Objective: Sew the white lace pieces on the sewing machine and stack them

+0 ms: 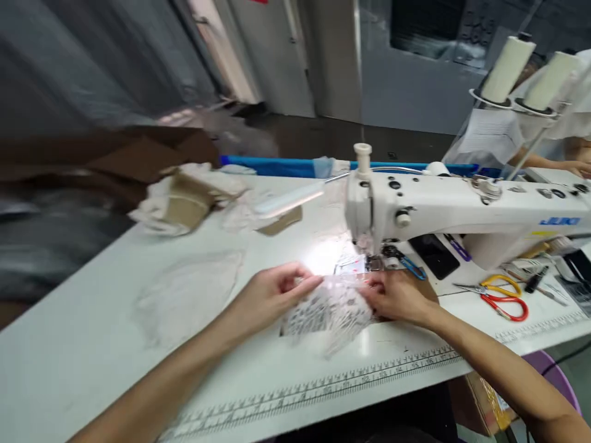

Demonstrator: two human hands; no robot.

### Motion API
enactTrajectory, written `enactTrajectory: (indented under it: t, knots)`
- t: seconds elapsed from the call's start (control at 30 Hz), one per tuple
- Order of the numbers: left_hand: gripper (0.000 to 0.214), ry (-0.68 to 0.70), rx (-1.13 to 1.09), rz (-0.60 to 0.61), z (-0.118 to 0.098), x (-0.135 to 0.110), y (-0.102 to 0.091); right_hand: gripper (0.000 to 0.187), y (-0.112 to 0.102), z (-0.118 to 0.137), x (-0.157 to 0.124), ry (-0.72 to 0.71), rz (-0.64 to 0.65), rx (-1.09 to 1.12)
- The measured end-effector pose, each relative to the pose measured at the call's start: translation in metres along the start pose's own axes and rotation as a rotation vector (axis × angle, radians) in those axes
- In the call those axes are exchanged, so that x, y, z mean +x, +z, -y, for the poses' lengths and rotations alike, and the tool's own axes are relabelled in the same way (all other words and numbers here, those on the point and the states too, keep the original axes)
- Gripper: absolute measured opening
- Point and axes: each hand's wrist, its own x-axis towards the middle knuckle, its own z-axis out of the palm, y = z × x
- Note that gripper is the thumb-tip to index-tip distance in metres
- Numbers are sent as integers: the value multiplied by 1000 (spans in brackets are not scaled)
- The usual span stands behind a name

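A piece of white lace fabric (318, 311) with a dark pattern and a fringed lower edge lies in front of the sewing machine's needle area. My left hand (279, 289) pinches its upper left edge between thumb and fingers. At the upper right edge, my right hand (392, 295) grips the fabric close to the presser foot (375, 263). The white sewing machine (438, 203) reaches in from the right, its lamp lighting the fabric's top edge. Whether that edge lies under the foot I cannot tell.
Red and yellow handled scissors (505, 298), a black phone (434, 255) and blue snips (412, 267) lie right. Left are a sheer lace piece (194, 295) and heaped cloth (184, 200). Thread cones (508, 67) stand behind. A ruler strip (323, 391) edges the table. Another person's hand (577, 167) shows far right.
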Motion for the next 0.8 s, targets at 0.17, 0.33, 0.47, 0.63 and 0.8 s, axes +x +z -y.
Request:
enactTrajectory:
  t: [0.17,0.33,0.47,0.63,0.8]
  knots:
    - [24,195,207,12,-23,27,3,20,-3,-2,6,63,-144,-217]
    - [25,455,483,-64,-18,46,23,20,-2,-10,3,1,-115,-96]
    - [25,572,514,18,-18,80,34,32,-4,-20,4,-34,-121,-121]
    - [29,700,475,11,-11,95,29,40,-8,-33,5,6,-124,-109]
    - [29,746,365,-73,-12,55,29,36,-9,-29,5,54,-88,-34]
